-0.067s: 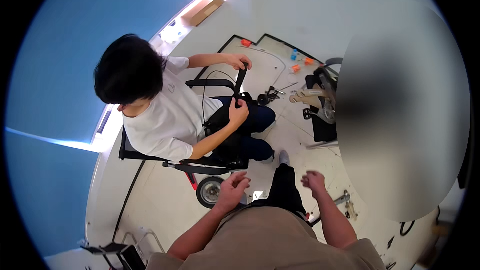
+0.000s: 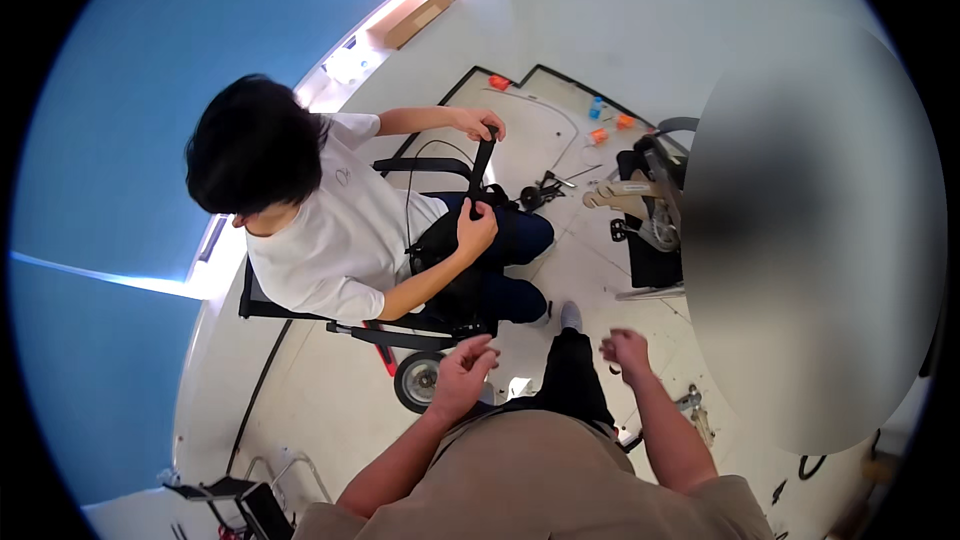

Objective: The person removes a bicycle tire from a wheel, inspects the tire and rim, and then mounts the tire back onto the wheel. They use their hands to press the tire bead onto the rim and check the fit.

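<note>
My left hand (image 2: 465, 378) hovers before my waist, its fingers bent and the thumb apart, with no object visible in it. The wheelchair-like seat's wheel (image 2: 420, 380) is nearest to it, just left. To the right, my right hand (image 2: 627, 352) hangs in the air above the floor, its fingers curled inward; whatever they may hold is hidden. Facing right in a black-framed chair (image 2: 400, 339), another person (image 2: 335, 210) grips a black strap-like strip (image 2: 482, 165) with both hands. A thin black cable (image 2: 412, 185) loops beside that person's arm.
Bicycle-like parts with a crank (image 2: 660, 230) stand at the right, beside a large blurred grey shape (image 2: 815, 240). Orange pieces (image 2: 598, 136) and a blue bottle (image 2: 596, 107) lie on the far floor. Metal parts (image 2: 695, 410) lie near my right forearm. A cardboard box (image 2: 420, 20) rests on the ledge.
The view has shifted slightly, so the far floor items and bicycle parts sit a little further right. Both my hands appear slightly higher. The other person keeps holding the black strip.
</note>
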Tool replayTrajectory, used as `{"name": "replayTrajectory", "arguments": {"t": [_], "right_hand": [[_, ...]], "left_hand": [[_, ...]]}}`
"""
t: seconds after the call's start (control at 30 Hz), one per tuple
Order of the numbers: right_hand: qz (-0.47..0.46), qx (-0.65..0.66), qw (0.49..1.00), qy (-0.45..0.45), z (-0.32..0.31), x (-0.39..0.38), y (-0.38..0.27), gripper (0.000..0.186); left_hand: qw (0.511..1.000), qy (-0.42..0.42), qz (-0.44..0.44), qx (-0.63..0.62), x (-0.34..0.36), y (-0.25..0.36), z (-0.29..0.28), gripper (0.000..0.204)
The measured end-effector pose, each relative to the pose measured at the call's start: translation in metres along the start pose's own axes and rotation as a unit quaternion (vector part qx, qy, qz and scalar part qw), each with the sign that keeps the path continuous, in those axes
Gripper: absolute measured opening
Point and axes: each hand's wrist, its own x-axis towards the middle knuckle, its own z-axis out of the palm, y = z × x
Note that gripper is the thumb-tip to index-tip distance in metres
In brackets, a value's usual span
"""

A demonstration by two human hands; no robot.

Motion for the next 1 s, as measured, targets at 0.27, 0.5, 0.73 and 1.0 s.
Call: {"name": "replayTrajectory", "arguments": {"t": [0.27, 0.5, 0.73, 1.0], "right_hand": [[-0.017, -0.061, 0.981, -0.181, 0.087, 0.088, -0.193, 0.038], [0.071, 0.011, 0.965, -0.253, 0.132, 0.098, -0.213, 0.033], [0.104, 0.007, 0.964, -0.243, 0.164, 0.094, -0.201, 0.033], [0.071, 0.013, 0.960, -0.271, 0.251, 0.090, -0.202, 0.039]], "left_hand": [[0.949, 0.237, 0.098, 0.183, 0.169, 0.081, 0.013, 0.045], [0.900, 0.202, -0.028, 0.384, 0.284, 0.059, -0.023, 0.075], [0.905, 0.007, -0.152, 0.397, 0.316, 0.042, -0.043, 0.039], [0.985, -0.027, -0.030, 0.167, 0.259, 0.017, -0.054, 0.019]]}}
